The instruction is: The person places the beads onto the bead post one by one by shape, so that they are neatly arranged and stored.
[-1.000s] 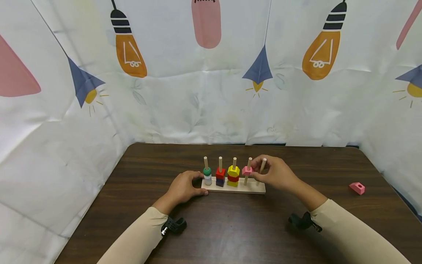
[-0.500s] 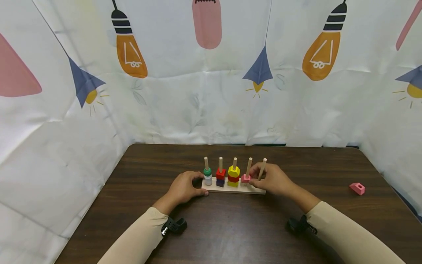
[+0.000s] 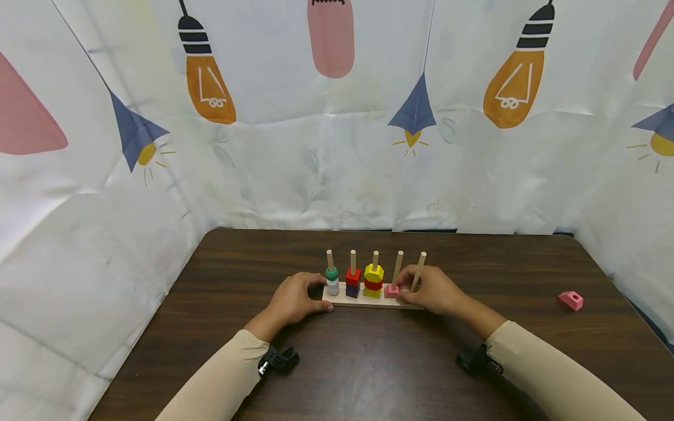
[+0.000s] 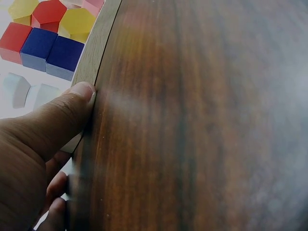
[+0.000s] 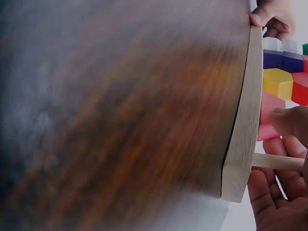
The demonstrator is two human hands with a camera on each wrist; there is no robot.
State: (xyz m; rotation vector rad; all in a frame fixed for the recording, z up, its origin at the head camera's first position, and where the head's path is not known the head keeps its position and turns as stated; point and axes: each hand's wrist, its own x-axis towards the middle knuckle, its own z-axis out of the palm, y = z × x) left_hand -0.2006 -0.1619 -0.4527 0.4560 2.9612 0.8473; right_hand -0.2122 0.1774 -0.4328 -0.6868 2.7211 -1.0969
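A wooden peg board [image 3: 358, 302] with several upright pegs lies on the table. My left hand [image 3: 296, 298] grips its left end, the thumb [image 4: 72, 103] on the front edge in the left wrist view. My right hand [image 3: 434, 290] pinches a pink block [image 3: 392, 291] low on the fourth peg, down at the board; its thumb lies against the block [image 5: 270, 108] in the right wrist view. The bare fifth peg [image 3: 419, 270] stands beside these fingers. From the left, other pegs carry green and white rings [image 3: 332, 280], red and dark blue blocks [image 3: 352, 282], and yellow and red pieces [image 3: 374, 280].
A loose pink block [image 3: 571, 300] with a hole and a sloped end lies on the dark wooden table [image 3: 368, 362], right of the board. A white printed cloth [image 3: 326, 169] hangs behind the table.
My right hand has lowered the pink block along the fourth peg, from midway up to the board. The left hand keeps its place on the board's end.
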